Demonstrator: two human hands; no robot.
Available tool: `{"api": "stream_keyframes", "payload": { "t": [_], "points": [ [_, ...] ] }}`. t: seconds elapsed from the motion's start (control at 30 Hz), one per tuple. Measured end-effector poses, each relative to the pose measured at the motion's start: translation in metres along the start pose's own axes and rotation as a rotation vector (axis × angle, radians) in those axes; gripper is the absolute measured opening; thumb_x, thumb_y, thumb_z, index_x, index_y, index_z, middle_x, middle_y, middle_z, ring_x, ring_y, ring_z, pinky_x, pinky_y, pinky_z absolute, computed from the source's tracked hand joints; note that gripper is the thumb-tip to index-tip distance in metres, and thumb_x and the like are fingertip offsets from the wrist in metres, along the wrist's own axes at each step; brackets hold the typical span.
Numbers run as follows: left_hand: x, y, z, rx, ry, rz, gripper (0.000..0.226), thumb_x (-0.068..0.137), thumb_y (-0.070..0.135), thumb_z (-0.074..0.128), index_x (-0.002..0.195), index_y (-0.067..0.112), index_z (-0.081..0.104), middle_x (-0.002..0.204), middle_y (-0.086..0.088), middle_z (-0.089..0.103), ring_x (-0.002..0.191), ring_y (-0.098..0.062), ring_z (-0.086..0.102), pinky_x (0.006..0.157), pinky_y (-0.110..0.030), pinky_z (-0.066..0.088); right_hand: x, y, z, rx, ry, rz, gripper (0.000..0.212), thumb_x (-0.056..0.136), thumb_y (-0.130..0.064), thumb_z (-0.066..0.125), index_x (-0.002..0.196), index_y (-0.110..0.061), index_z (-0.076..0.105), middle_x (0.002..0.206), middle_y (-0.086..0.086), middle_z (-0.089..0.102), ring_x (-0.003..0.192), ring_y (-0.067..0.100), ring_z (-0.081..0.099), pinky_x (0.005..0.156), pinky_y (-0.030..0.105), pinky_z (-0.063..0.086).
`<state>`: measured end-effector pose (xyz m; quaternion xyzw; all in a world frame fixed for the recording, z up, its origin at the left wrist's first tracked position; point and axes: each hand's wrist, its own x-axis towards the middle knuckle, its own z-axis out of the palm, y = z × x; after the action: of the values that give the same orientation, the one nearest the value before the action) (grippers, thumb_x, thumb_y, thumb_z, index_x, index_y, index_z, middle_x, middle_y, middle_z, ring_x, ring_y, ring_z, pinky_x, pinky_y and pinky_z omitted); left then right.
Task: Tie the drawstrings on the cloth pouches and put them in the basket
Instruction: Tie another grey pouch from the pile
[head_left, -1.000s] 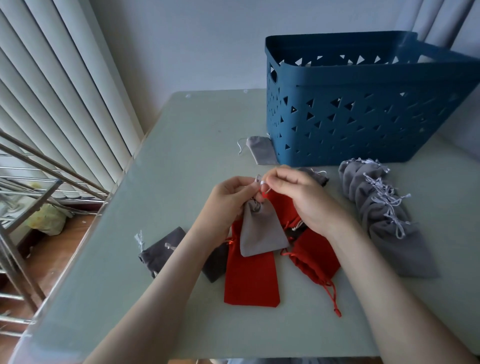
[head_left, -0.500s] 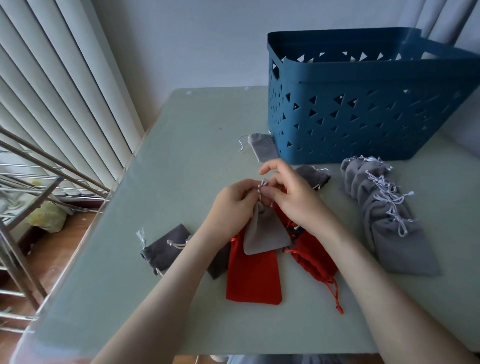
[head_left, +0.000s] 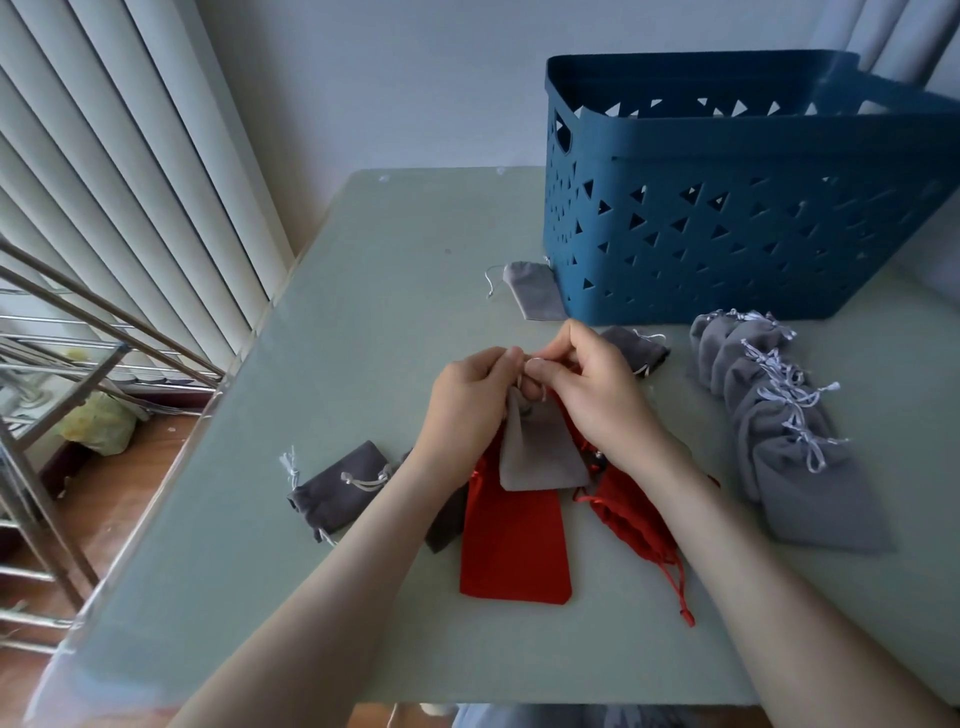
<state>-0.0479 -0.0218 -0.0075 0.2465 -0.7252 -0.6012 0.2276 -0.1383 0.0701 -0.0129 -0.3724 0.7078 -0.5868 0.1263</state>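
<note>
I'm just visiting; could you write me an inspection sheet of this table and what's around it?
Surface: pale green table.
Job's things: blue basket far right; light grey pouch held above two red pouches; row of grey pouches on the right; dark grey pouch at left.
Clutter: nothing seen.
Hands: left hand and right hand pinch the light grey pouch's drawstring neck.
Cables: nothing seen.
Surroundings: vertical blinds, metal rack at left.

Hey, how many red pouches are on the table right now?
2. A flat red pouch lies between the forearms, under the held grey pouch. A bunched red pouch lies under the right wrist. Red showing beneath the right hand may be a third.
</note>
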Motion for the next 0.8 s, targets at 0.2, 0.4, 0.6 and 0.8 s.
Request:
{"api": "stream_keyframes", "payload": {
  "t": [0.2, 0.4, 0.6, 0.8],
  "points": [
    [0.005, -0.003, -0.002, 0.0, -0.024, -0.062, 0.033, 0.098, 0.019, 0.047, 0.07, 0.011, 0.065, 0.057, 0.009, 0.062, 0.045, -0.003, 0.044, 0.046, -0.017, 0.039, 0.001, -0.002, 0.0, -0.036, -0.033, 0.008, 0.022, 0.087, -0.005, 0.064, 0.078, -0.018, 0.049, 0.067, -0.002, 0.062, 0.064, 0.007, 0.057, 0.065, 0.02, 0.043],
    [0.002, -0.002, -0.001, -0.073, -0.032, -0.009, 0.026, 0.094, 0.021, 0.055, 0.075, 0.005, 0.062, 0.063, -0.004, 0.061, 0.049, -0.008, 0.047, 0.049, -0.018, 0.04, 0.003, -0.005, -0.01, 0.115, -0.23, 0.155, 0.014, 0.092, -0.004, 0.057, 0.097, -0.017, 0.06, 0.069, -0.007, 0.062, 0.063, -0.002, 0.055, 0.064, 0.013, 0.041],
    [0.0, -0.003, 0.0, -0.082, -0.001, 0.011, 0.021, 0.093, 0.018, 0.059, 0.078, 0.005, 0.064, 0.06, -0.002, 0.06, 0.049, -0.008, 0.047, 0.051, -0.019, 0.041, 0.004, -0.003, -0.014, -0.102, -0.231, 0.17, 0.019, 0.093, -0.013, 0.057, 0.075, -0.015, 0.061, 0.063, -0.005, 0.057, 0.058, 0.0, 0.048, 0.063, 0.022, 0.036],
    [0.004, 0.001, -0.007, -0.131, -0.004, 0.033, 0.021, 0.091, 0.018, 0.062, 0.072, 0.007, 0.065, 0.066, -0.001, 0.065, 0.059, -0.008, 0.055, 0.061, -0.02, 0.044, 0.002, -0.004, -0.008, 0.069, -0.219, 0.16, 0.018, 0.095, -0.015, 0.054, 0.078, -0.015, 0.061, 0.064, -0.008, 0.054, 0.055, -0.003, 0.044, 0.057, 0.016, 0.033]
  ]
}}
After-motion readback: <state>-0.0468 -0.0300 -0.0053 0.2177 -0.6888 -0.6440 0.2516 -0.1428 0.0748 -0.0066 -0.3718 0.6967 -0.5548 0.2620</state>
